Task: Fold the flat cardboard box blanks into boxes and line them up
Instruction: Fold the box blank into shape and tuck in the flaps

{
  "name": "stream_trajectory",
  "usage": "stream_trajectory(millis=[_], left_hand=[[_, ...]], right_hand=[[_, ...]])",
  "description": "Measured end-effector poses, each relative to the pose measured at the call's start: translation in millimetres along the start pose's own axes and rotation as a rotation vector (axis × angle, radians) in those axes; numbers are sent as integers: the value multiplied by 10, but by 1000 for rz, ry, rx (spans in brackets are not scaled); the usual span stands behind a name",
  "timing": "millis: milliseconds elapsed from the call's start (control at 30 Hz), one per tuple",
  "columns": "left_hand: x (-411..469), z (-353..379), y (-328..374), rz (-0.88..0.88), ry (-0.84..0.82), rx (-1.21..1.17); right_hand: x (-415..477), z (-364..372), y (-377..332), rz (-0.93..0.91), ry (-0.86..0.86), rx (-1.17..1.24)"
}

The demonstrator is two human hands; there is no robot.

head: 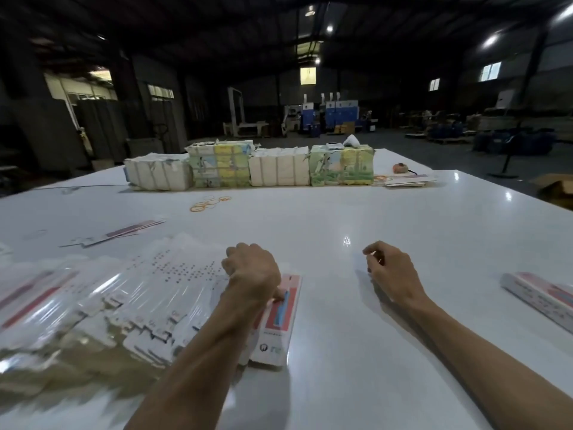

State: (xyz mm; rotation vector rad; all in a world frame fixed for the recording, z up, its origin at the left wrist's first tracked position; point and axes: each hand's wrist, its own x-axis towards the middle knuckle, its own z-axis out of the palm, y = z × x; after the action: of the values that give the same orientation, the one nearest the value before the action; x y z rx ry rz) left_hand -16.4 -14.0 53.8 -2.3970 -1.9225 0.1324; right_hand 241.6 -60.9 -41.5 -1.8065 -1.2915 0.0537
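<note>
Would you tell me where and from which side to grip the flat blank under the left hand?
I'd pinch the blank by its right long edge, coming from the right with the right hand. That edge faces bare table, while its left edge lies against the wrapped stack and the left hand covers its far end.

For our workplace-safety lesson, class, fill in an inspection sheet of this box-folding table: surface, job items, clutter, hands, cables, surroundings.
Surface: white glossy table, lamp glare on it.
Job's things: flat blank under the left hand; wrapped stack of blanks to its left; folded box at the right edge; loose blanks further back on the left.
Clutter: rubber bands mid-table; tied bundles along the far edge.
Hands: left hand curled, touching the flat blank, grip hidden; right hand loosely curled, holding nothing.
Cables: thin line near the far left edge, possibly a cable.
Surroundings: dim warehouse, blue machines behind.
</note>
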Motion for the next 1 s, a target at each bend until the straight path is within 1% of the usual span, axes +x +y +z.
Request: stream_trajectory(millis=[100, 233, 333, 433, 500, 533, 567, 633, 667, 700, 767, 833, 900, 967, 1000], left_hand=[[-11, 28, -84, -22, -19, 35], [34, 21, -184, -20, -41, -19], [91, 22, -240, 10, -41, -154], [194, -41, -214, 138, -54, -312], [243, -95, -154, 222, -94, -502], [253, -118, -109, 262, -134, -658], [253, -138, -52, 303, -201, -850], [242, -138, 109, 365, -394, -1279], [247, -115, 203, 375, -463, -1432], [257, -78, 303, 377, -499, -1543], [250, 45, 512, 375, -512, -1706], [212, 199, 688, 378, -494, -1821], [179, 374, 791, 340, -502, -1934], [188, 537, 820, 300, -545, -1967], [197, 591, 819, 312, -579, -1954]], right_hand=[[12, 2, -1, -12, -12, 21], [-1, -6, -6, -19, -22, 57], [-13, -19, -7, -17, -22, 78], [-21, -17, -18, -8, -37, 104], [-23, -12, -26, -17, -41, 118], [-26, -10, -33, -28, -37, 121], [-32, -8, -41, -41, -32, 123], [-36, -11, -63, -68, -17, 136], [-33, -16, -75, -86, 2, 141], [-31, -25, -84, -107, 29, 142], [-18, -57, -98, -140, 93, 150], [-5, -85, -107, -147, 143, 158], [1, -104, -126, -144, 192, 170], [10, -122, -167, -189, 245, 186], [21, -127, -189, -236, 257, 186]])
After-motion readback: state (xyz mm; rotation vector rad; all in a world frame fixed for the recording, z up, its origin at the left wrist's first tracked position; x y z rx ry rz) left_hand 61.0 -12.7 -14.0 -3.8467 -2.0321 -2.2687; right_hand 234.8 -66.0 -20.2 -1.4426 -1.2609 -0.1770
